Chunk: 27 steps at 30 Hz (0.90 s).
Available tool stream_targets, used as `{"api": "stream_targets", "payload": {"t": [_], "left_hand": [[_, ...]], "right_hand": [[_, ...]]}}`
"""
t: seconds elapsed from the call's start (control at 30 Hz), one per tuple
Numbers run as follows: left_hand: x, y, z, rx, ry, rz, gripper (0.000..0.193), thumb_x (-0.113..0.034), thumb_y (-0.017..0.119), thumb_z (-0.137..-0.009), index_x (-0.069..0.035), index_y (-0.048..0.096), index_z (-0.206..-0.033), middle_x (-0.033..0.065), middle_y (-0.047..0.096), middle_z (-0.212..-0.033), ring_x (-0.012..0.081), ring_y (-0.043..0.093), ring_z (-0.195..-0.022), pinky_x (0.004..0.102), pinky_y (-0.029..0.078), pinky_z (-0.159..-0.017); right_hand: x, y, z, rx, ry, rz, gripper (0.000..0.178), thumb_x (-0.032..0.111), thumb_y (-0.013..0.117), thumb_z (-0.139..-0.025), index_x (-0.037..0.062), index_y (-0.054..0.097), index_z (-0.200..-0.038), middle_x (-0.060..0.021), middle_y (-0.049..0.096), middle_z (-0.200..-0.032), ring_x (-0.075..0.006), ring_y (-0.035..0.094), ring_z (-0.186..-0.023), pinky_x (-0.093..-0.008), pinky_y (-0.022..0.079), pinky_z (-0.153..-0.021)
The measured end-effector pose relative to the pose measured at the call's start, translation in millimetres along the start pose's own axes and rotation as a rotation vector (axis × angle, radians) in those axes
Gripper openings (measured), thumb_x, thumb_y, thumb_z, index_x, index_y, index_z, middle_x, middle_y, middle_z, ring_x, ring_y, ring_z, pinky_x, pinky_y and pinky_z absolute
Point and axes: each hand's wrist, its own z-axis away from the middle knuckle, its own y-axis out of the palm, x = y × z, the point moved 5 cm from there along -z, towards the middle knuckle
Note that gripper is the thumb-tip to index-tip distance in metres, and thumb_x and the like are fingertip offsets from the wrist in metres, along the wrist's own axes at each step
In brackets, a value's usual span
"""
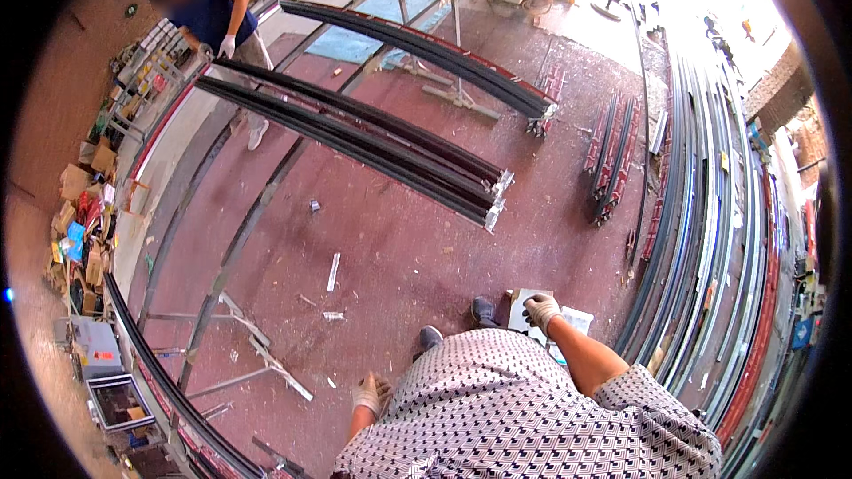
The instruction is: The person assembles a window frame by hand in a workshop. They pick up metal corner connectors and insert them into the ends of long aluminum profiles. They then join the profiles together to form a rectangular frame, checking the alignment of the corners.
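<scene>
My left hand, in a pale work glove, hangs low beside my patterned shirt, its fingers loosely apart with nothing seen in them. Out in front of my body, my right hand wears a similar glove with its fingers curled in. Something dark shows at those fingertips, too small to tell as an object or part of the glove. Below that hand lies a white carton near my shoes. Long black metal profiles rest in bundles across a rail frame ahead of me.
A co-worker in a dark shirt and gloves stands at the bundles' far left end. Another black bundle lies farther back. Many long profiles line the right side. Cartons pile at left; metal offcuts litter the reddish floor.
</scene>
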Motion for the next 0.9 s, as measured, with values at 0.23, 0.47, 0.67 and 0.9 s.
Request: {"api": "stream_targets", "payload": {"t": [0.23,0.47,0.67,0.9], "left_hand": [[-0.1,1.8,12.4,0.019,0.064,-0.019,0.046,-0.051,0.052,-0.095,-0.006,0.055,-0.105,0.0107,0.066,-0.082,0.0246,0.065,-0.063,0.0402,0.056,-0.054],[-2.0,1.0,23.5,-0.046,0.102,0.027,0.047,-0.052,0.054,-0.094,-0.005,0.057,-0.098,0.0105,0.066,-0.076,0.0256,0.066,-0.062,0.0390,0.055,-0.054],[11.3,-9.3,20.4,-0.066,0.137,0.079,0.046,-0.051,0.054,-0.094,-0.005,0.058,-0.096,0.0106,0.066,-0.075,0.0261,0.067,-0.063,0.0393,0.055,-0.055],[14.6,-7.9,24.2,-0.081,0.065,0.155,0.036,-0.037,0.055,-0.097,-0.001,0.056,-0.100,0.0182,0.066,-0.084,0.0350,0.067,-0.072,0.0449,0.057,-0.065]], "right_hand": [[18.9,6.4,12.7,0.017,0.018,-0.012,0.028,0.026,0.054,-0.092,0.0015,0.065,-0.099,-0.0092,0.063,-0.071,-0.0177,0.058,-0.054,-0.0328,0.045,-0.047],[24.4,18.8,3.0,0.058,-0.020,0.008,0.020,0.019,0.056,-0.089,0.0035,0.065,-0.097,-0.0084,0.064,-0.072,-0.0176,0.058,-0.054,-0.0329,0.047,-0.048],[35.8,35.2,-8.9,0.088,-0.078,0.072,0.016,0.018,0.057,-0.090,0.0036,0.065,-0.093,-0.0080,0.064,-0.072,-0.0171,0.057,-0.053,-0.0325,0.047,-0.046],[47.0,52.6,-29.8,0.123,-0.167,0.093,0.016,0.016,0.056,-0.087,0.0038,0.065,-0.091,-0.0063,0.065,-0.073,-0.0167,0.059,-0.055,-0.0316,0.048,-0.046]]}}
